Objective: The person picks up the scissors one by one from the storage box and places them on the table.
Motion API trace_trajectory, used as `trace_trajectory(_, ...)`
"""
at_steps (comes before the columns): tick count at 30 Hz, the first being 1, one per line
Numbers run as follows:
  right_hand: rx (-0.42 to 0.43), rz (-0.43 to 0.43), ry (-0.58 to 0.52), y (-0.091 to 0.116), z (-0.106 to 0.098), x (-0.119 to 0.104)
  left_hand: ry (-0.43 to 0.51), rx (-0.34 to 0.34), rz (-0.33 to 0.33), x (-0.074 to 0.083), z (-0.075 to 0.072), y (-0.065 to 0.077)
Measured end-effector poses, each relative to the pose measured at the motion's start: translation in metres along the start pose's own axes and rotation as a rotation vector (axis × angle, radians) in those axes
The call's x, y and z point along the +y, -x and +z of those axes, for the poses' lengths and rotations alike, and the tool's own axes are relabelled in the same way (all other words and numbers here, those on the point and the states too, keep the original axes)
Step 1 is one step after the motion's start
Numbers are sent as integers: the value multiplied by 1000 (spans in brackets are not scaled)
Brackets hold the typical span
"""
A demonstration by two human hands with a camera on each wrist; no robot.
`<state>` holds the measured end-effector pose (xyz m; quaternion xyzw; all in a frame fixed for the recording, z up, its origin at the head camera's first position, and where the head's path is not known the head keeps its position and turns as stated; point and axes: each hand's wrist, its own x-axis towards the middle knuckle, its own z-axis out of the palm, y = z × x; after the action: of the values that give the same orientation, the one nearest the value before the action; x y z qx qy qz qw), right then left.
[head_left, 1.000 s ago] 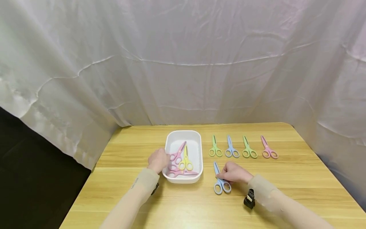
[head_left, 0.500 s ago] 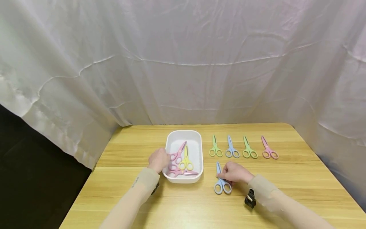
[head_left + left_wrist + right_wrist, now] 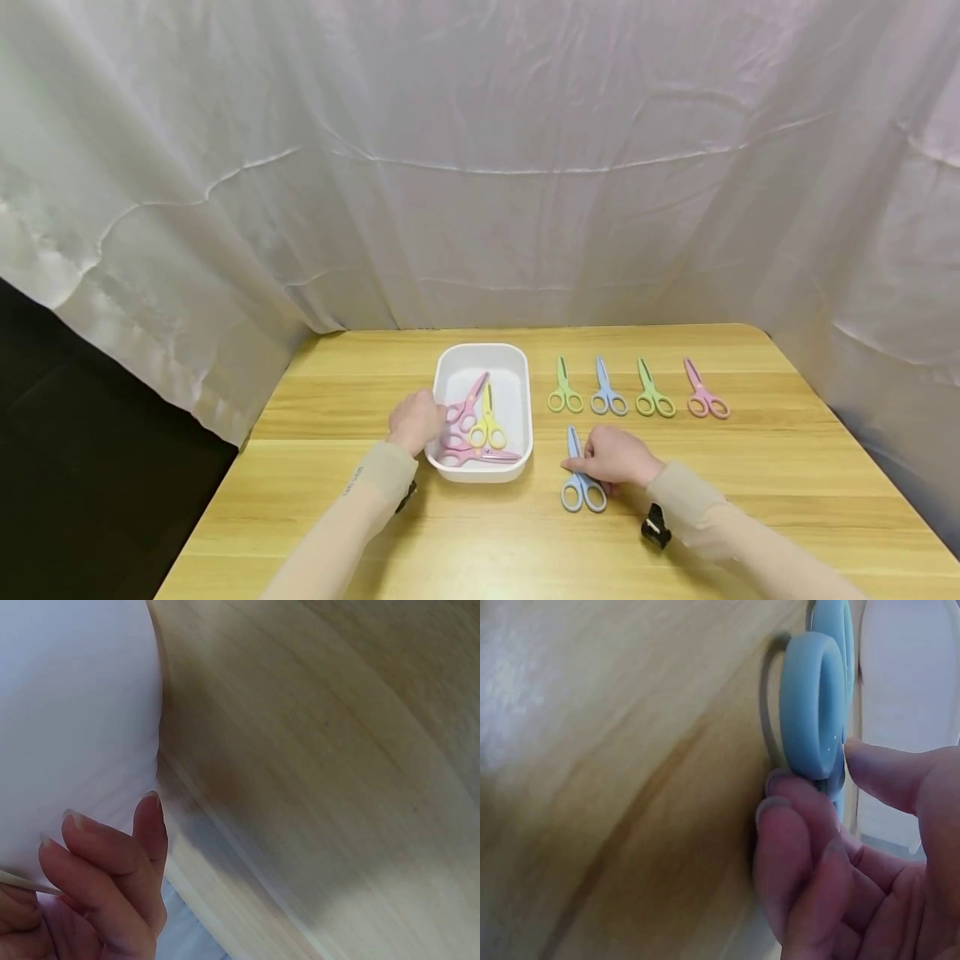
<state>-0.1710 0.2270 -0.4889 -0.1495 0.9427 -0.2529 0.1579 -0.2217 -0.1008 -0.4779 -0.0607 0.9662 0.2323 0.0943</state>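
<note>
My left hand (image 3: pixel 415 422) grips the left rim of a white plastic tray (image 3: pixel 529 408). In the left wrist view, its fingers curl against the tray's outer wall (image 3: pixel 75 712). Pink scissors (image 3: pixel 478 454) and a yellow pair (image 3: pixel 487 417) lie in the tray, partly overlapping. To the tray's right, my right hand (image 3: pixel 618 457) pinches blue scissors (image 3: pixel 573 442) near the pivot, between thumb and fingers. Their blades point away from me and the handle loops face me. The right wrist view shows a blue loop (image 3: pixel 799 705) close above the table, with fingertips against it.
Behind the right hand a row of scissors lies on the wooden table (image 3: pixel 330 500): green (image 3: pixel 562 392), blue (image 3: pixel 604 390), green (image 3: pixel 650 390) and pink (image 3: pixel 701 390), blades pointing away. A pale curtain (image 3: pixel 480 208) hangs behind the table.
The blue scissors' tip has swung slightly right, so the pair lies straighter. My right thumb has shifted a little left across them. The left hand and tray look still.
</note>
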Motion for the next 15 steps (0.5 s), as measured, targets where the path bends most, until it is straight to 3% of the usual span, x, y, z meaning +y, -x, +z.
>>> trace_trajectory(15, -46, 16, -76, -6, 4, 3, -2, 0, -1, 1, 0, 2)
